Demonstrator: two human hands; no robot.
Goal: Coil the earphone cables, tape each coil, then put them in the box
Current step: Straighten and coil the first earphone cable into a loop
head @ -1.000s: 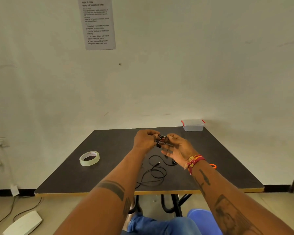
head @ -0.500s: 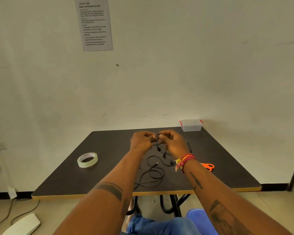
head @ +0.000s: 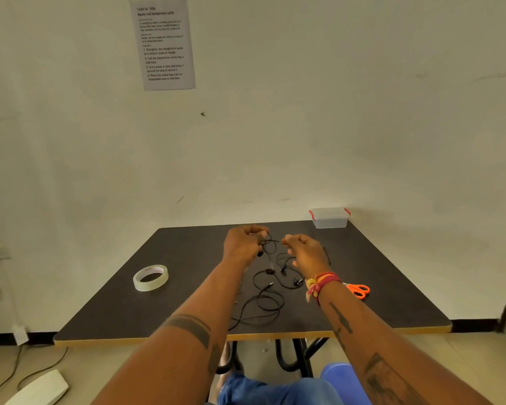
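Black earphone cables (head: 268, 299) lie in loose loops on the dark table (head: 123, 305), between and below my hands. My left hand (head: 241, 244) pinches a small loop of cable at its fingertips, lifted just above the table. My right hand (head: 306, 249) is closed on the same cable a short way to the right. Earbuds dangle and rest under my right palm. A clear plastic box with red clips (head: 329, 218) stands at the table's far right corner. A roll of clear tape (head: 150, 277) lies flat at the left.
Orange-handled scissors (head: 358, 290) lie on the table just right of my right wrist. A printed instruction sheet (head: 162, 43) hangs on the wall. A white device (head: 38, 390) and cords sit on the floor at lower left. A blue seat (head: 342, 381) is below.
My hands met over the cable, then drew a little apart sideways, stretching a short length between them. The right hand turned from palm-up to palm-down. The camera shifted slightly.
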